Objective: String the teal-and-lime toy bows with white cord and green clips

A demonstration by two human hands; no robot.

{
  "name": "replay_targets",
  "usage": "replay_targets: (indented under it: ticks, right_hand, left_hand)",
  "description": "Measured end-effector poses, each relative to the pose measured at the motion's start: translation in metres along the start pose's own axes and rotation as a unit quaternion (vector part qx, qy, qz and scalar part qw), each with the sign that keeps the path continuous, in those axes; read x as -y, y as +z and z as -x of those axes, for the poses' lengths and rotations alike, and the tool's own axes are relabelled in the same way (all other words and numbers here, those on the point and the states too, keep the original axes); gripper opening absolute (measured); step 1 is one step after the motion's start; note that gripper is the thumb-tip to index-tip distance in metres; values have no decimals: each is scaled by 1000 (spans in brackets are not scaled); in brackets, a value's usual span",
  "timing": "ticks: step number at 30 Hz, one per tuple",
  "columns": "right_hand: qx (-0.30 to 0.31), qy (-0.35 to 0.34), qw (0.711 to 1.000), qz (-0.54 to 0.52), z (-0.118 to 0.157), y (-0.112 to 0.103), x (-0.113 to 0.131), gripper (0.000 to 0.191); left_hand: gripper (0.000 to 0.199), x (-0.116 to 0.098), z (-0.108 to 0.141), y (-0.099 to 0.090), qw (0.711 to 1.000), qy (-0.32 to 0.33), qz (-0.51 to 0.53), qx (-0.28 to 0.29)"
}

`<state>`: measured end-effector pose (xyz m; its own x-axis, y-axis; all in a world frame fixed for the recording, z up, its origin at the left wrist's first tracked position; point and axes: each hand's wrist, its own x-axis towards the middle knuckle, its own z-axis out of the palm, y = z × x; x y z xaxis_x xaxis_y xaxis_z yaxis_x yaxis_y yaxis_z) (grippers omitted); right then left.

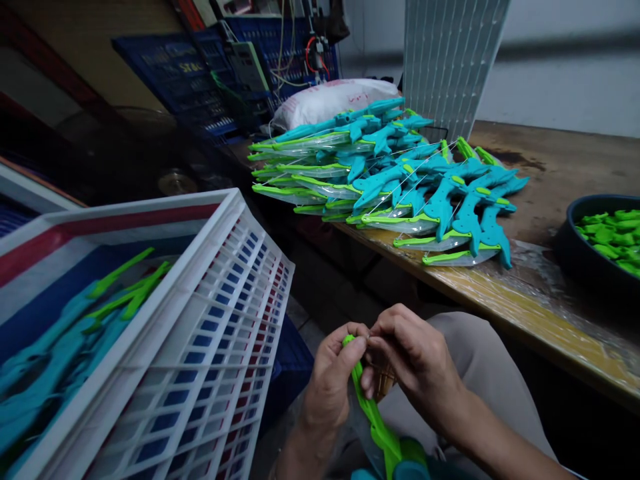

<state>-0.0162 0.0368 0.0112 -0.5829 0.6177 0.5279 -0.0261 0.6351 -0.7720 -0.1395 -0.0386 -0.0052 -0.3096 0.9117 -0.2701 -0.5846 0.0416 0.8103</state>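
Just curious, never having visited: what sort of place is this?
Likely an assembly workshop: many similar teal-and-green pieces heaped on a worktable, more in a white crate, and a tub of small green parts.

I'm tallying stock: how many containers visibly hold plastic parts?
2: the white slatted plastic crate at left, holding teal and green plastic pieces, and the dark round basin at right, holding small green parts. Others may be hidden.

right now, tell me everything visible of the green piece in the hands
The green piece is narrow and plastic-looking, with a clear part along one side and teal parts near its lower end, cut off by the frame. It slants, its tip gripped by the left hand; the right hand is close, contact unclear.
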Motion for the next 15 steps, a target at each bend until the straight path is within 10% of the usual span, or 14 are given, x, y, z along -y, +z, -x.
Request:
replay_targets:
  ticks: [15]
  right_hand:
    - [-38,-67,986,146,7,8,-2,18]
  left_hand:
    - [50,-1,-1,2,998,-49,17,-37]
